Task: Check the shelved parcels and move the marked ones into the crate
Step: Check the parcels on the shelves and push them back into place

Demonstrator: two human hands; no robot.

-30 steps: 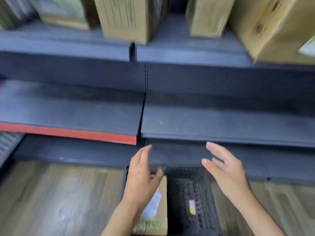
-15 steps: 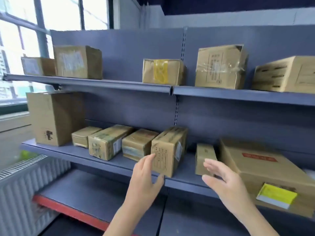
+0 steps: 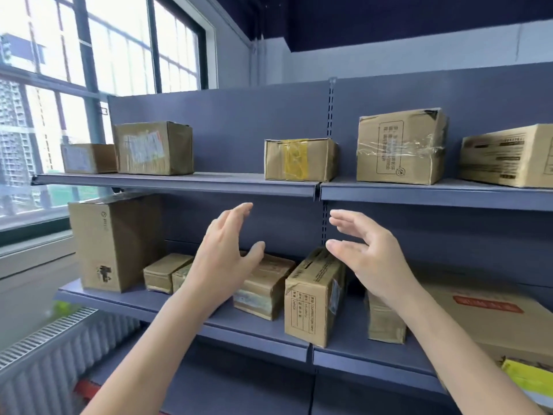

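My left hand point(image 3: 223, 259) and my right hand point(image 3: 366, 259) are raised, both empty with fingers spread, between the two shelf levels. Straight above them on the upper shelf point(image 3: 179, 182) sits a small parcel with yellow tape point(image 3: 300, 159). A taller taped parcel point(image 3: 399, 146) stands to its right. On the middle shelf point(image 3: 248, 327) an upright printed parcel point(image 3: 314, 298) stands under my right hand, and a low parcel point(image 3: 264, 287) lies partly behind my left hand. At the lower right a big flat box carries a yellow label point(image 3: 528, 375). The crate is out of view.
A tall box point(image 3: 115, 242) stands at the left end of the middle shelf, small parcels point(image 3: 164, 272) beside it. Two labelled boxes point(image 3: 154, 148) sit upper left, a wide one point(image 3: 508, 155) upper right. A radiator point(image 3: 45, 354) and a window point(image 3: 89, 70) lie left.
The view has swung up from the floor crate to the shelves. Both hands rose from over the crate to the gap between the middle and upper shelves, still empty.
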